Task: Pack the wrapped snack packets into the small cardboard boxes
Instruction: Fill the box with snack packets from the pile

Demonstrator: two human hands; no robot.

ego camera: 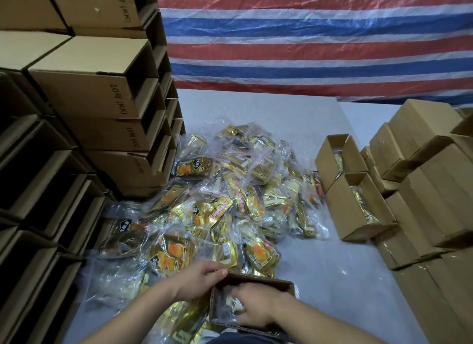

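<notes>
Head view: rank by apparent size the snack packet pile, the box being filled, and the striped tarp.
1. striped tarp
2. snack packet pile
3. box being filled, partly hidden by the hands; nearness to the camera enlarges it.

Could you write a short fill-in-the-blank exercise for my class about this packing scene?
1. The right hand reaches into an open cardboard ____ nearest the person.
2. The left hand holds that container's ____ wall.
3. The loose snack packets lie in a ____ on the grey table.
4. Behind the table hangs a tarp striped red, white and ____.

Missing words: box; left; pile; blue
</notes>
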